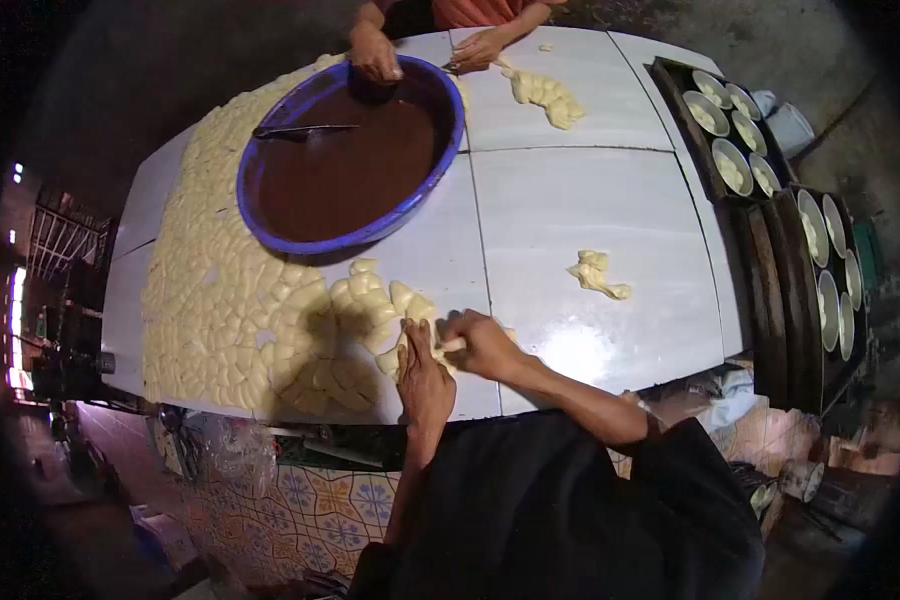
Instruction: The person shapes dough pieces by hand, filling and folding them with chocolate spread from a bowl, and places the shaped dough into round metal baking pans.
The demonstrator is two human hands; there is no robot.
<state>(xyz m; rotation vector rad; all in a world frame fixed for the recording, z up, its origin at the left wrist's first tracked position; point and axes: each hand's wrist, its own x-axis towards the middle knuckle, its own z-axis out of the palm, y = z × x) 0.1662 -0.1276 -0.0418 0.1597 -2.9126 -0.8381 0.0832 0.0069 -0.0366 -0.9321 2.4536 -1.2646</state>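
My left hand [425, 385] lies on pale yellow dough [389, 362] near the table's front edge, its fingers stretched forward. Close beside it on the right, my right hand [490, 348] is closed around a small strip of dough [454, 345]. The fingertips of my right hand are slightly blurred. Flat dough pieces [215, 310] cover the left part of the white tiled table [580, 200], packed side by side. A loose lump of dough [598, 274] rests to the right of my hands.
A blue basin [448, 150] of brown filling [345, 180] stands on the table, a flat utensil [305, 129] inside. Across from me, a person's hands [375, 55] are at the basin and by another dough strip [548, 98]. Trays of round tins [732, 167] line the right side.
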